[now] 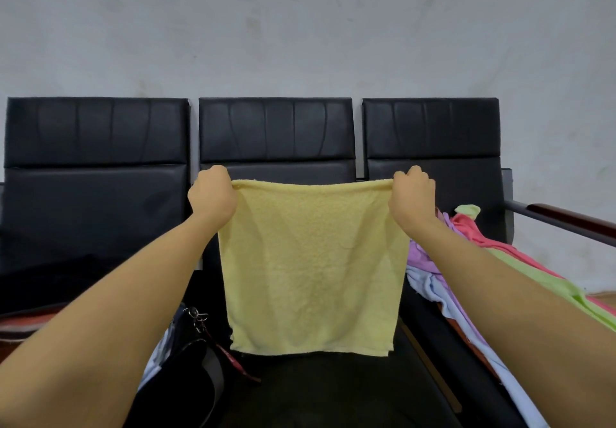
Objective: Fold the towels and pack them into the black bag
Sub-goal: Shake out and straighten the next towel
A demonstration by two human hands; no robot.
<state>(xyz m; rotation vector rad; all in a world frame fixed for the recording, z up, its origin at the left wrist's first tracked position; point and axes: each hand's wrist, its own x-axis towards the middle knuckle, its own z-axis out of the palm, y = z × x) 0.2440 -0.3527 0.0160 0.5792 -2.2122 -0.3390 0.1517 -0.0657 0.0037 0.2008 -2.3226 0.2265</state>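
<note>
At lower left I see the black bag (pixel 186 381) on the seat. My left hand (pixel 211 196) pinches the yellow towel (pixel 311 271) by one top corner; it hangs mid-frame. My right hand (pixel 413 194) pinches the other. Right: a pile of towels (pixel 466 247).

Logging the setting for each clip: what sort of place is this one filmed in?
Probably a waiting area or plain office room. A row of joined black padded seats stands against a bare, scuffed white wall, with a wood-topped metal armrest at the right end. No household furniture is in view.
</note>
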